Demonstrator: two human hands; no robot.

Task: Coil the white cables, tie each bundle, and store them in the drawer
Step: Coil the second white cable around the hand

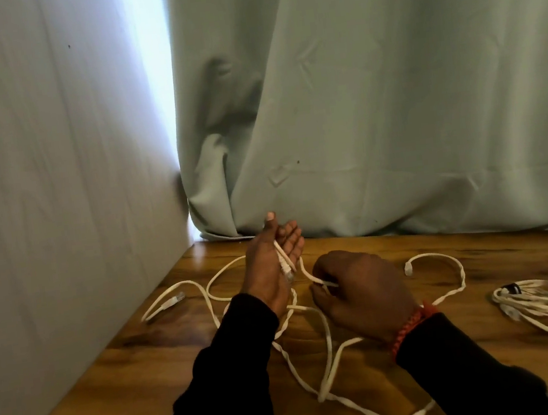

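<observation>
Left hand (274,262) raised palm-up, fingers (291,236) straight and loosely together, a plug end of the loose white cable (326,335) laid across the palm. Right hand (362,294) knuckles-up, fingers curled, pinching that cable. Rest of it sprawled over the wooden tabletop (148,378) toward the near edge. Tied bundle (540,304) lying near the right edge. Grey-green curtain (374,108) behind.

Table: a wooden top (141,372) with dark grain, running from the near edge to the back corner.
Backdrop: a pale green curtain (389,89) hangs in folds, its hem resting on the tabletop.
Left side: a smooth grey-white cloth wall (36,167).
Corner: a bright strip of light (155,66) between the two fabrics.
</observation>
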